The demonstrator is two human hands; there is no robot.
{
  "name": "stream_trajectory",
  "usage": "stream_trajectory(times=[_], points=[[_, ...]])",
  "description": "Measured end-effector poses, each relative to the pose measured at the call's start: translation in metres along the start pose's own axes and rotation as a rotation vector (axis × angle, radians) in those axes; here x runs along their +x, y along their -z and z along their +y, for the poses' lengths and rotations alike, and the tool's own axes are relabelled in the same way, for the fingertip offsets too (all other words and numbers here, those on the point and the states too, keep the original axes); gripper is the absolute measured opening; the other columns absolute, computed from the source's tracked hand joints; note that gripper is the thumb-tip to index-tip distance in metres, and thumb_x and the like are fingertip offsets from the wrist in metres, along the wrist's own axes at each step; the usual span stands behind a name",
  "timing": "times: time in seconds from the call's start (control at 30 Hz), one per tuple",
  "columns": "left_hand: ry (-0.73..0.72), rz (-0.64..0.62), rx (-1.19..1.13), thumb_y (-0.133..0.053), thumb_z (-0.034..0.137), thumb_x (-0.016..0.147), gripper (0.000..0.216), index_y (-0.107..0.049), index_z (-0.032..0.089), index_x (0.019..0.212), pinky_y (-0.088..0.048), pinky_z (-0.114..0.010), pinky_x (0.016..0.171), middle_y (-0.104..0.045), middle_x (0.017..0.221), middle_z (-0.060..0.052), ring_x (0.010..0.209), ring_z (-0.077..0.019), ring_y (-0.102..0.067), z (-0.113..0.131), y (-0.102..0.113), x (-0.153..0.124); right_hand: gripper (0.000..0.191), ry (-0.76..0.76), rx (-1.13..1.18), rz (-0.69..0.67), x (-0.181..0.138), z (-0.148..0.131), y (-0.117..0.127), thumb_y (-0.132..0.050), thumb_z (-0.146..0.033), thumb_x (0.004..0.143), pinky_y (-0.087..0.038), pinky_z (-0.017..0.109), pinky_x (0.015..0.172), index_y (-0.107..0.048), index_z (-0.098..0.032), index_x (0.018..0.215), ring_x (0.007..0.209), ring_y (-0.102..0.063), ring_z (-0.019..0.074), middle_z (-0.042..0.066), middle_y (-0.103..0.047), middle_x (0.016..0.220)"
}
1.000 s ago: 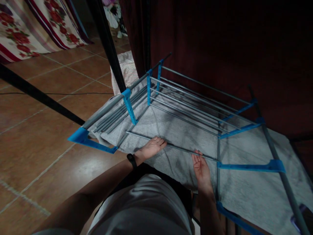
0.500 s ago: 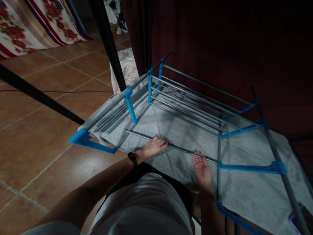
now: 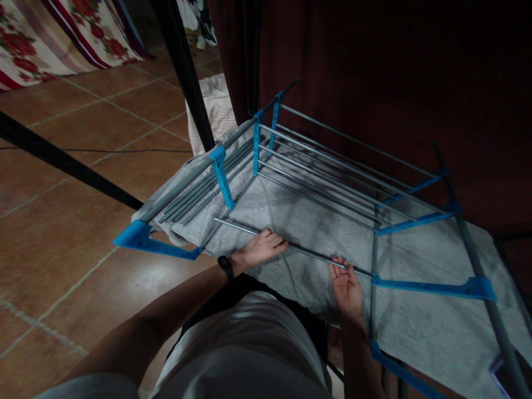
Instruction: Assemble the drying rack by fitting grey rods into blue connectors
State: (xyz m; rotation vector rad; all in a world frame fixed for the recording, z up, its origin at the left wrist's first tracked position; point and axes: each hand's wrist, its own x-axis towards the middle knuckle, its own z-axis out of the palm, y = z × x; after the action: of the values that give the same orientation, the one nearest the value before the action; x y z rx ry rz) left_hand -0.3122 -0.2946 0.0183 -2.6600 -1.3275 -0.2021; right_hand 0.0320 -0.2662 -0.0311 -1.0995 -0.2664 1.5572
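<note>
A thin grey metal rod (image 3: 310, 253) runs slantwise across the grey cloth in front of me. My left hand (image 3: 265, 245) grips it near the middle from above, fingers curled over it. My right hand (image 3: 346, 281) is palm up under the rod's right part, fingers and thumb closed round it. The rod's right end meets a blue plastic bracket (image 3: 432, 286) on the rack frame; its left end lies loose, apart from the left blue bracket (image 3: 224, 180). Farther back, several parallel rods (image 3: 324, 169) span between blue brackets of the rack.
Several loose rods (image 3: 208, 180) lie on the grey cloth (image 3: 299, 210) at the left. Black metal bars (image 3: 70, 160) slant over the tiled floor (image 3: 83, 221). A dark red curtain (image 3: 353, 72) hangs behind. A phone-like object (image 3: 505, 374) lies at the lower right.
The view has shifted slightly. Both hands keep their hold on the rod, which stays in nearly the same place, its right end still at the bracket.
</note>
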Motion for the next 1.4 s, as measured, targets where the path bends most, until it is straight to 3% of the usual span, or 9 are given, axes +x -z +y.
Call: stream_trajectory(times=[0.3,0.43,0.53,0.77,0.9,1.0,1.2,1.4], points=[[-0.016,0.008,-0.006,-0.044,0.007,0.102,0.038,-0.057,0.019,0.136,-0.041,-0.036,0.088,-0.068,0.12,-0.01,0.103,-0.02,-0.061,0.002,0.022,0.01,0.008,0.003,0.01,-0.022,0.002,0.0,0.0,-0.064,-0.025,0.091,-0.056,0.037,0.108,-0.071,-0.026,0.093,0.109,-0.073,0.012,-0.001,-0.079,0.103],[-0.014,0.019,-0.02,-0.047,0.003,0.098,0.045,-0.056,0.019,0.139,-0.043,-0.034,0.091,-0.069,0.12,-0.009,0.105,-0.0197,-0.063,-0.004,0.013,0.005,0.003,0.003,0.034,-0.022,-0.003,0.001,-0.007,-0.069,-0.028,0.088,-0.056,0.036,0.108,-0.07,-0.028,0.091,0.108,-0.072,0.0108,-0.003,-0.078,0.101],[0.065,0.063,-0.082,-0.047,0.0,0.092,0.055,-0.056,0.022,0.141,-0.047,-0.035,0.095,-0.07,0.114,-0.008,0.105,-0.0205,-0.065,-0.014,0.0,-0.003,0.004,0.027,0.056,-0.063,-0.006,0.002,-0.013,-0.072,-0.027,0.086,-0.054,0.035,0.109,-0.071,-0.026,0.09,0.107,-0.072,0.0115,-0.002,-0.078,0.1],[0.131,0.129,-0.207,-0.04,0.015,0.097,0.046,-0.065,0.023,0.135,-0.053,-0.038,0.089,-0.075,0.102,-0.008,0.095,-0.0238,-0.07,-0.03,-0.02,-0.009,0.01,0.073,0.117,-0.09,-0.008,0.005,-0.021,-0.075,-0.025,0.083,-0.055,0.035,0.105,-0.072,-0.03,0.09,0.107,-0.072,0.0144,-0.004,-0.079,0.1],[0.131,0.192,-0.205,-0.043,0.033,0.104,0.032,-0.07,0.022,0.119,-0.054,-0.038,0.083,-0.076,0.098,-0.007,0.09,-0.0254,-0.072,-0.03,-0.022,-0.009,0.006,0.104,0.111,-0.024,-0.006,0.009,-0.026,-0.074,-0.025,0.085,-0.058,0.035,0.098,-0.071,-0.027,0.089,0.098,-0.074,0.0155,-0.002,-0.079,0.093],[0.087,0.192,-0.252,-0.042,0.034,0.104,0.03,-0.07,0.024,0.108,-0.054,-0.038,0.082,-0.076,0.094,-0.005,0.087,-0.0248,-0.072,-0.031,-0.021,-0.003,0.006,0.102,0.101,0.063,-0.004,0.009,-0.027,-0.075,-0.026,0.084,-0.059,0.033,0.093,-0.07,-0.025,0.088,0.092,-0.074,0.0157,-0.002,-0.079,0.089],[0.055,0.215,-0.271,-0.042,0.035,0.103,0.03,-0.07,0.025,0.105,-0.053,-0.038,0.08,-0.076,0.091,-0.005,0.084,-0.0242,-0.071,-0.028,-0.019,0.011,0.013,0.068,0.073,0.137,-0.006,-0.001,-0.019,-0.076,-0.029,0.084,-0.061,0.034,0.089,-0.069,-0.022,0.092,0.088,-0.075,0.0172,0.001,-0.08,0.088],[0.106,0.163,-0.329,-0.039,0.043,0.104,0.037,-0.07,0.023,0.105,-0.054,-0.04,0.083,-0.077,0.093,-0.006,0.086,-0.0252,-0.072,-0.026,-0.037,0.011,0.011,0.073,0.021,0.136,-0.007,-0.009,-0.016,-0.072,-0.031,0.088,-0.061,0.033,0.089,-0.067,-0.021,0.09,0.09,-0.075,0.017,0.0,-0.08,0.086]])
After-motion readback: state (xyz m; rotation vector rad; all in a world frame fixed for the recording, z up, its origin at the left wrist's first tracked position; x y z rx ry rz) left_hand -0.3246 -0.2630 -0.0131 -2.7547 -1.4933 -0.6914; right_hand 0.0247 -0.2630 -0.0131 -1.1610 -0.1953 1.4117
